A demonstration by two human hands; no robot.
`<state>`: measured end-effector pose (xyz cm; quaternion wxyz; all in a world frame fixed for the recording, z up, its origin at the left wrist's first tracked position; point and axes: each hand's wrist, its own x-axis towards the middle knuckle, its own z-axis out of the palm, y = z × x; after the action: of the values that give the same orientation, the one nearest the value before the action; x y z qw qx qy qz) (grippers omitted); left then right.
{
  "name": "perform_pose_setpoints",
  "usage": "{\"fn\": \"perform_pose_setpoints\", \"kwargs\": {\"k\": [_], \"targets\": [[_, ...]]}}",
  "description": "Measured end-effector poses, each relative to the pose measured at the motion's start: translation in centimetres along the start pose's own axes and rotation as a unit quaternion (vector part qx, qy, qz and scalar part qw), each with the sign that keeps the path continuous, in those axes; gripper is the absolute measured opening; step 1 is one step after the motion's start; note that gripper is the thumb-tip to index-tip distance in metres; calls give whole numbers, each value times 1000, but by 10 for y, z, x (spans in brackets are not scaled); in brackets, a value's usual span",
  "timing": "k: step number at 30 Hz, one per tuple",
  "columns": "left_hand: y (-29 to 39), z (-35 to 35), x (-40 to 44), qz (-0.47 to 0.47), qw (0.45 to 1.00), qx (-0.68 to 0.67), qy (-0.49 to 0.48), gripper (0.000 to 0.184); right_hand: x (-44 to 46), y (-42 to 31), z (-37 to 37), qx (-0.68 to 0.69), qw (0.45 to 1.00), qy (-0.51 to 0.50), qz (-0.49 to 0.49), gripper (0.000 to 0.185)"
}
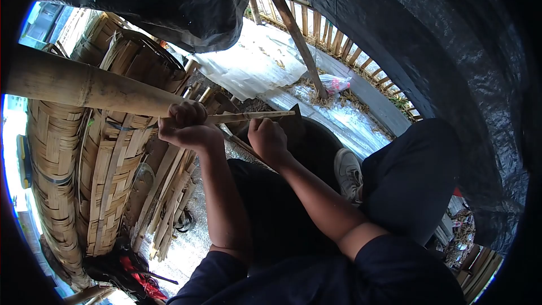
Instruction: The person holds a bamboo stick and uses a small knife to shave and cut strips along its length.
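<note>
My left hand is closed around a narrow bamboo strip, just below the right end of a thick bamboo pole. The strip sticks out to the right, past my right hand. That hand is a fist right under the strip; what its fingers hold is hidden. Beside the strip's far end is a dark, flat, pointed piece, which could be a blade, though I cannot tell. Behind it lies a dark round shape, partly covered by my right hand and shoe.
Tall woven bamboo baskets stand at left, near a bundle of split bamboo pieces. Black plastic sheeting hangs overhead and at right. A slanting wooden post stands ahead, before a bamboo fence. My shoe is close to my right hand.
</note>
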<state>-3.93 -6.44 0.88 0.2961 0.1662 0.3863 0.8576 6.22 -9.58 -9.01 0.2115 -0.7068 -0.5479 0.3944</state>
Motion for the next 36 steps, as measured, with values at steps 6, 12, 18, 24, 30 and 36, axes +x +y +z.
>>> {"fn": "perform_pose_setpoints", "kwargs": {"k": [6, 12, 18, 24, 30, 36], "targets": [[-2, 9, -13, 21, 1000, 12, 19, 37, -17, -21, -9, 19, 998, -35, -42, 45], [1, 3, -2, -9, 1000, 16, 14, 38, -9, -18, -15, -26, 999, -25, -14, 46], [-2, 9, -13, 23, 999, 27, -20, 37, 2, 9, 11, -4, 993, 48, -110, 45], [-1, -2, 2, -9, 1000, 6, 2, 37, -31, -33, -17, 18, 995, -28, -99, 56], [1, 0, 3, 1, 1000, 8, 24, 37, -10, 10, 24, -11, 979, 27, -201, 51], [-1, -3, 1, 5, 1000, 10, -29, 38, -24, -21, -4, -18, 990, -2, -143, 44]]}}
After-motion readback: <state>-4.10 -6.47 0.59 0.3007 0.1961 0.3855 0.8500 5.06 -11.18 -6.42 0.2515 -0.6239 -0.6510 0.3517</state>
